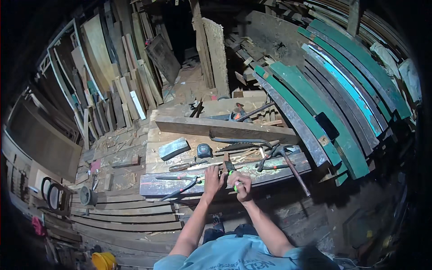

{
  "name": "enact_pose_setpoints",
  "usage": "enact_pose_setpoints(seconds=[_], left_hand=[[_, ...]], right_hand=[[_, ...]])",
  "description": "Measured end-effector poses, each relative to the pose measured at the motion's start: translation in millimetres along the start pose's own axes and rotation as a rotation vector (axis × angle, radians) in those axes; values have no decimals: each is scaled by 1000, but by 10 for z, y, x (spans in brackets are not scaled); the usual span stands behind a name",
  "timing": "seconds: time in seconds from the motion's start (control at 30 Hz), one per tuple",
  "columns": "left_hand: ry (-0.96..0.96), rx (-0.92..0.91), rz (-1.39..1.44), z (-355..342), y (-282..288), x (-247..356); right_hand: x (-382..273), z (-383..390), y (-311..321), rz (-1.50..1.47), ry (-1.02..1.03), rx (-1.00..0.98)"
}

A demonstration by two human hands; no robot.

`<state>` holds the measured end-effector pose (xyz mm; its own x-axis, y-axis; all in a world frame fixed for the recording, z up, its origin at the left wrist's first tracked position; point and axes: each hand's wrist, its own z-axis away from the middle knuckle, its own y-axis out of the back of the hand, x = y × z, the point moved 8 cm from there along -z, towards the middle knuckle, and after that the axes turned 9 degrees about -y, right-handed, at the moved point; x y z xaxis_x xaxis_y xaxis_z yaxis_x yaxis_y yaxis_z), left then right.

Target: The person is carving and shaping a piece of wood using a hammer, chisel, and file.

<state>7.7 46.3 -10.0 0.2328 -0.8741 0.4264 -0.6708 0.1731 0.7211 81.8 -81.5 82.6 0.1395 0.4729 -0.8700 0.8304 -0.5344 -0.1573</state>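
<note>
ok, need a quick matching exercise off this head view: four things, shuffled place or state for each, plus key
Things:
1. green-handled tool
2. tape measure
3. black rectangular device
4. yellow bucket

Places or states:
a. lying on a green board
b. at the bottom edge of the picture, left of the blue shirt
c. in the grip of the right hand
d. just right of the pale grey block

Pairs: 1-c, 2-d, 3-a, 4-b

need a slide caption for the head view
The right hand grips a green-handled tool beside the left hand at a cluttered workbench.
</note>
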Motion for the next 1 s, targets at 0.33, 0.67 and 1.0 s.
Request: enact_pose_setpoints(seconds=[0.33,0.67,1.0], left_hand=[[-31,-32,-121,-61,29,151],[-14,-67,-144,-24,-57,91],[-39,15,-40,0,25,26]], right_hand=[[5,248,139,-11,-34,99],[528,663,132,-627,-400,359],[443,680,-23,-634,-934,284]])
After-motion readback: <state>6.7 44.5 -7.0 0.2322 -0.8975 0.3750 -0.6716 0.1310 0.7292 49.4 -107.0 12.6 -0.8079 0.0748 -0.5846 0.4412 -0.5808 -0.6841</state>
